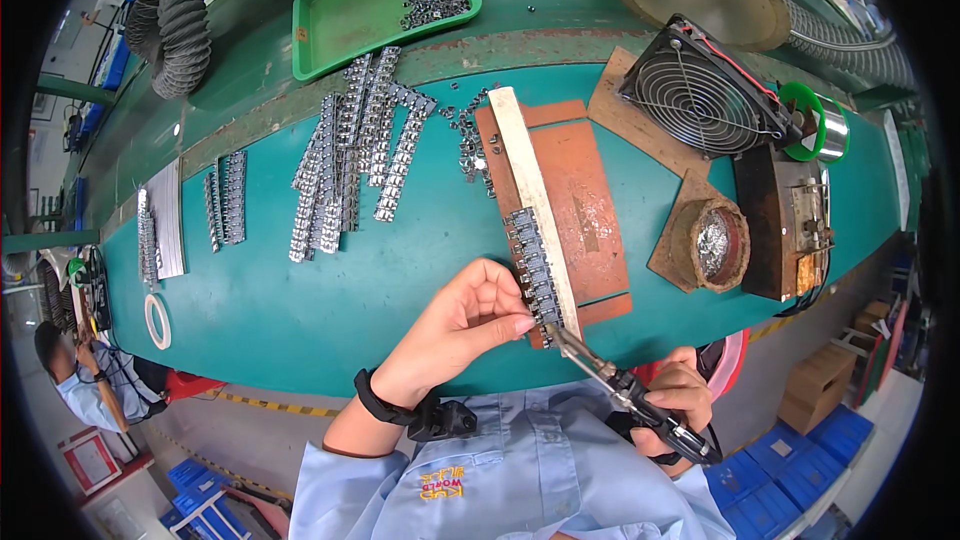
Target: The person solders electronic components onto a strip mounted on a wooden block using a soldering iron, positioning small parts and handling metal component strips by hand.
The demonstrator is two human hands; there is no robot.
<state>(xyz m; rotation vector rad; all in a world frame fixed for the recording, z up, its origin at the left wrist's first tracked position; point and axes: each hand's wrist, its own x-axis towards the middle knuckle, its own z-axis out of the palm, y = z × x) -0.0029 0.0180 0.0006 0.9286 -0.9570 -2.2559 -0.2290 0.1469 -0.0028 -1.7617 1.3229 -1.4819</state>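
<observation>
"Dark segmented strip of small metal parts: where does it lie?"

"Along the left side of the pale wooden bar, over the reddish-brown flat board."

"And the hands?"

"The right hand has its fingers wrapped around a black-handled soldering iron, tip at the strip's near end. The left hand has thumb and fingertips drawn narrow there too; whether they pinch anything, I can't tell."

"What's farther left?"

"Silvery segmented strips, piled on the green mat."
</observation>
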